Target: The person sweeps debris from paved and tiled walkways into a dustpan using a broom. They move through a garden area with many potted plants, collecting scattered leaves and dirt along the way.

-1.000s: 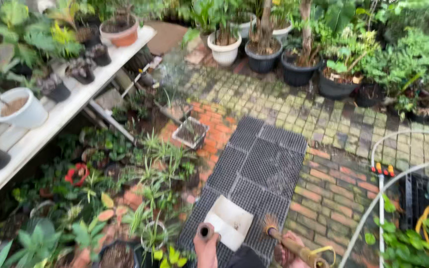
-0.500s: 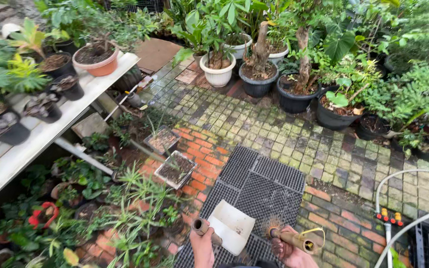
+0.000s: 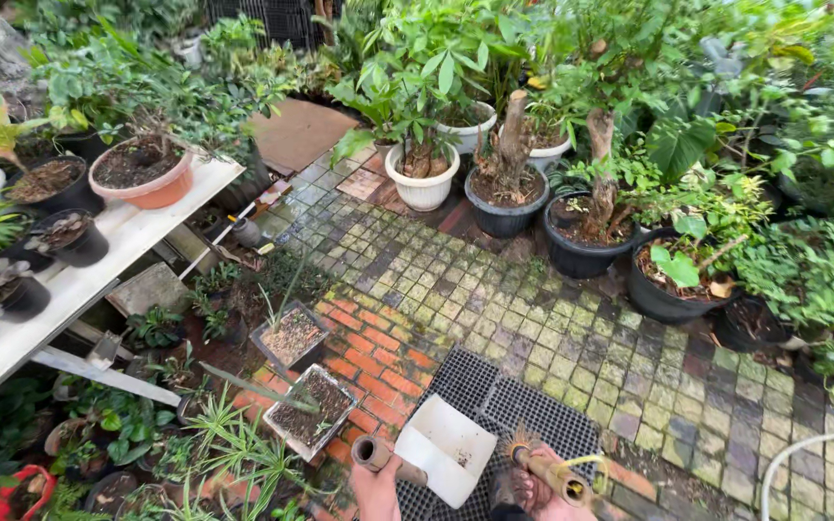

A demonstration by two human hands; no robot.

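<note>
The left hand is shut around the handle of a white dustpan with only a few crumbs inside, low over the black mat, and the right hand grips a little brush, near two square pots full of soil.

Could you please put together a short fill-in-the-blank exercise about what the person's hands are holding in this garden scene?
1. The left hand holds the wooden handle of a ____ dustpan.
2. The right hand holds a small brush with a ____ handle.
3. Both hands hover over a black grid mat that lies on the ____ paving.
4. The pink pot stands on a ____ shelf.

Missing words: white; wooden; brick; white
</note>
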